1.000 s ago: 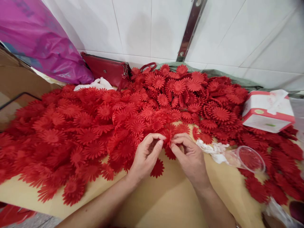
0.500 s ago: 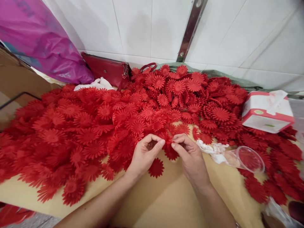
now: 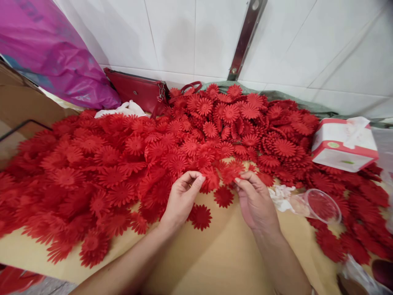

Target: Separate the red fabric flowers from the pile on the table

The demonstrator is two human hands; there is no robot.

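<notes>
My left hand (image 3: 184, 196) pinches the edge of a red petal piece (image 3: 211, 179) between thumb and forefinger. Close to its right, my right hand (image 3: 256, 200) pinches another red petal piece (image 3: 231, 172), blurred at its edges. The two pieces are side by side; whether they touch is unclear. Two loose red flower pieces lie on the tan table (image 3: 196, 262) below: one (image 3: 223, 196) between the hands, one (image 3: 200, 216) by my left wrist. A large heap of red flower pieces (image 3: 110, 176) spreads behind and to the left.
A tissue box (image 3: 345, 143) sits on the heap at the right, with a clear plastic cup (image 3: 324, 206) and crumpled tissue (image 3: 281, 196) nearer. At the back left are a red purse (image 3: 135, 90) and a purple bag (image 3: 61, 57), against a white tiled wall (image 3: 172, 37).
My hands have moved apart, the right one further to the right. Two separate red pieces now show between them, where the fingertips were close together over one small red spot.
</notes>
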